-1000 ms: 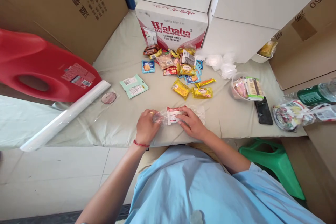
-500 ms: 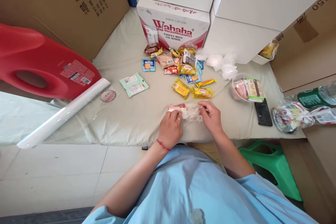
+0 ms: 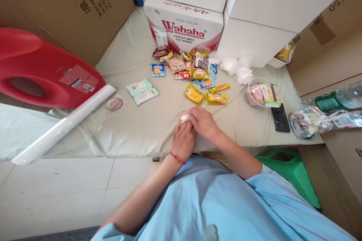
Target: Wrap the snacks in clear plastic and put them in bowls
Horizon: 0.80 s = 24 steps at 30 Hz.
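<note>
A small red-and-white packet in clear plastic wrap (image 3: 184,116) lies on the cloth near the front edge, mostly covered by both hands. My left hand (image 3: 183,139), with a red cord at the wrist, is closed on its near side and presses it down. Fingers of my right hand (image 3: 206,121) are bent over the packet's right end, against the left fingertips, and hold the folded clear wrap there. Most of the wrap is hidden under that hand. Just beyond are yellow snack packets (image 3: 216,98) and a pale green packet (image 3: 142,91).
A heap of snack packets (image 3: 199,73) lies before the Wahaha carton (image 3: 184,26). Left are a red jug (image 3: 53,67) and a white roll (image 3: 65,124). Right are crumpled white plastic (image 3: 243,73), a tub of packets (image 3: 250,99), a phone (image 3: 280,117) and bottles (image 3: 330,101).
My right hand has moved left from the far end of the stretched-out clear wrap to the packet, folding the wrap over. My left hand stays on the packet.
</note>
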Tool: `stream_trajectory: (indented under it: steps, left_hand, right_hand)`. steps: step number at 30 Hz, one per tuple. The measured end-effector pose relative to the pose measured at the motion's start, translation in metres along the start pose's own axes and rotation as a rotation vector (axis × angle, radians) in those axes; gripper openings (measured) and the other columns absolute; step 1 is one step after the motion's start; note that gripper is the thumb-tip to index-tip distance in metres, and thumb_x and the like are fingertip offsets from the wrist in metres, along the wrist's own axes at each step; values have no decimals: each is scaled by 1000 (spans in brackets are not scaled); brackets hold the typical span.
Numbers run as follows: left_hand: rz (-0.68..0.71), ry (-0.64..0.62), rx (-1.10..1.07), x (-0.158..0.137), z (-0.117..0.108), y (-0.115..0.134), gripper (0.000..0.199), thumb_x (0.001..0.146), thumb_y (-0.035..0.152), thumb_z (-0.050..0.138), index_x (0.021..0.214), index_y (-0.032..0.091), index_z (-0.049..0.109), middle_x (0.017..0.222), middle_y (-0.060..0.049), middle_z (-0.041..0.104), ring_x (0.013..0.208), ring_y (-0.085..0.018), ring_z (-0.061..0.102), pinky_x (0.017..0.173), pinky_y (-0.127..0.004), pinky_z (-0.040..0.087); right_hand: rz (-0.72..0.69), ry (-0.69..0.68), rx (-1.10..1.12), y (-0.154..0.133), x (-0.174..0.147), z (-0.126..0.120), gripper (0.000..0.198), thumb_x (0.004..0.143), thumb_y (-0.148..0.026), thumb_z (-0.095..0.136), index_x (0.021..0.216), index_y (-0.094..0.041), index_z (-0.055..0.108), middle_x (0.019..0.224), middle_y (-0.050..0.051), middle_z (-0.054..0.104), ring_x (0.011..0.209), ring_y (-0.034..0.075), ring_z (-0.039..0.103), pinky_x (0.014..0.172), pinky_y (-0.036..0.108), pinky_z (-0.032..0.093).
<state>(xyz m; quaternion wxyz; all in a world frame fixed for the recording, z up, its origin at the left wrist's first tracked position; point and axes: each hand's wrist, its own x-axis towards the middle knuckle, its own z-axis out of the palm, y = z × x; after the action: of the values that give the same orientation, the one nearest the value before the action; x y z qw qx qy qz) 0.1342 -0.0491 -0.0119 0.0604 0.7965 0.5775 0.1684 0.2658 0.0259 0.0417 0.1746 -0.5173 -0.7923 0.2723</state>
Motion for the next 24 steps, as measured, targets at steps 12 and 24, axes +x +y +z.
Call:
stream_trajectory:
  steps: [12,24]
  left_hand:
    - [-147,245,-70,-57,-30,-52,25,91,20,56,113,26,68,120,-11,71,148,-36,44,122,-63,28]
    - [-114,266,-75,-37,2,-61,23,91,17,56,109,20,68,120,-15,72,129,-30,63,112,-49,43]
  right_hand:
    - [-87,5,-330,-20,-8,53,65,91,-50,73,142,-14,52,129,22,54,126,39,49,105,54,48]
    - [128,520,82,74,-34,-105,35,104,-32,47,131,-22,68,120,8,73,107,23,68,95,38,55]
